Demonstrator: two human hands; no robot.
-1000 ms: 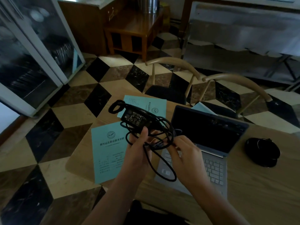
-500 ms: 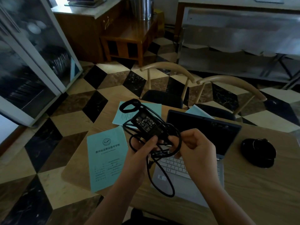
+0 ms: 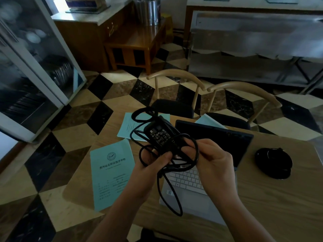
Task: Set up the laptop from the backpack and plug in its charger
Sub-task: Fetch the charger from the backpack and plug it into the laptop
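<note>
An open silver laptop [image 3: 195,182] with a dark screen sits on the wooden table [image 3: 262,206] in front of me. Above its keyboard I hold the black charger brick [image 3: 161,135], label side up, wrapped in loops of its own black cable [image 3: 167,191]. My left hand [image 3: 153,165] grips the brick and cable from below. My right hand [image 3: 212,161] pinches a strand of the cable just right of the brick. One loop hangs down over the laptop's palm rest. The backpack is out of view.
Teal booklets [image 3: 111,172] lie on the table's left part, others [image 3: 132,126] behind the charger. A black round object [image 3: 273,163] rests right of the laptop. Two wooden chairs [image 3: 174,81] stand across the table. A glass cabinet [image 3: 35,67] stands left.
Both hands have lifted the charger a little and brought it closer together over the laptop; my right hand has closed on a cable strand. The view has tilted up slightly.
</note>
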